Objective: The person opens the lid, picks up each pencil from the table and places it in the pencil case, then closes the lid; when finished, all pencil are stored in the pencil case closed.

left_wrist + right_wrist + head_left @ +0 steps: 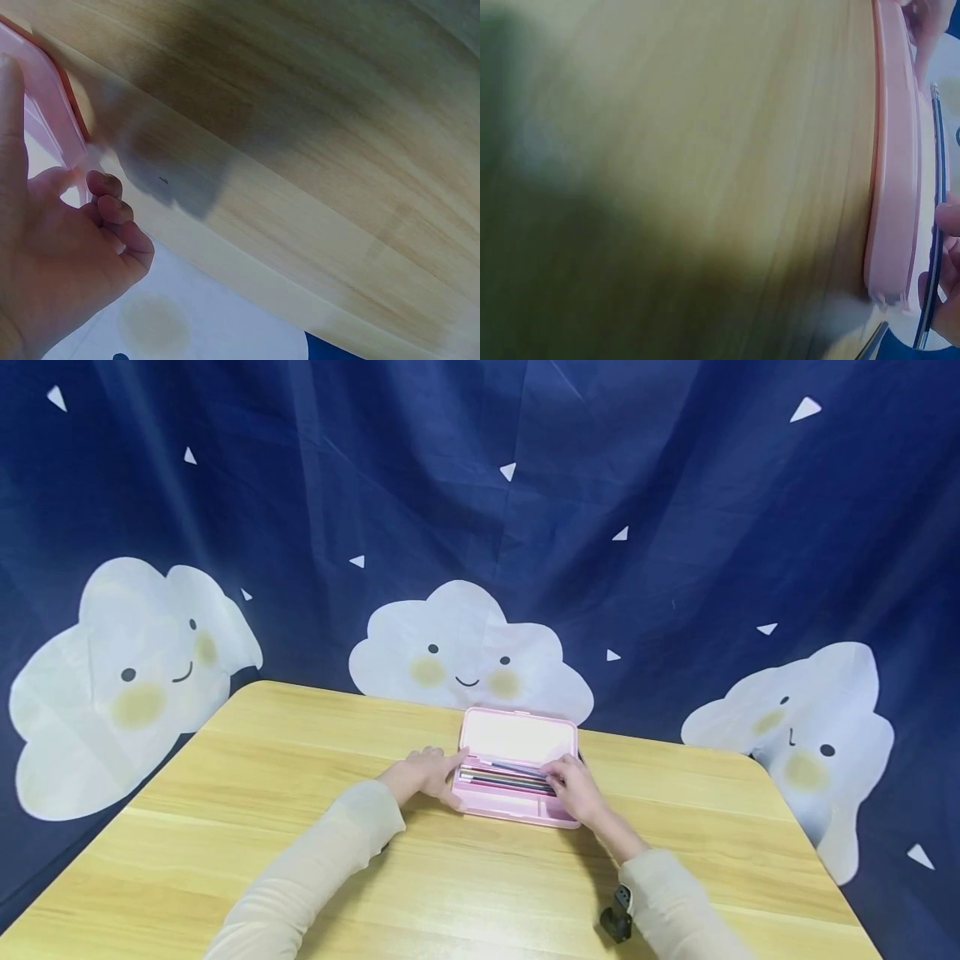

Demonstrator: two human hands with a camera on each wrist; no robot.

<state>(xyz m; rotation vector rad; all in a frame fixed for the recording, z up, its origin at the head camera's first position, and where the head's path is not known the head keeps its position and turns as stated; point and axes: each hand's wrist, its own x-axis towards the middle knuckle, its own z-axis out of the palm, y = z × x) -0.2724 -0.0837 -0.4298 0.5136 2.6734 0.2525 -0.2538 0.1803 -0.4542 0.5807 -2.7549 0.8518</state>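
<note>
An open pink pencil case (487, 812) lies on the table with its lid raised at the back. Several pencils (498, 781) lie side by side in its long compartment. My left hand (426, 775) holds the case's left end between thumb and forefinger, the other fingers loosely curled, as the left wrist view shows. Above the case's right half, my right hand (576, 789) pinches a dark blue striped pencil (939, 169) between thumb and fingers. In the right wrist view this pencil runs alongside the case's pink wall (894, 187). The fingers partly cover the pencil's right end in the head view.
The case stands near the far edge of the light wooden table (465, 893). Behind the table hangs a dark blue curtain (427, 477) with white clouds. A small black device (617, 917) sits at the right wrist. A thin dark pointed thing (872, 342) shows beyond the case's end.
</note>
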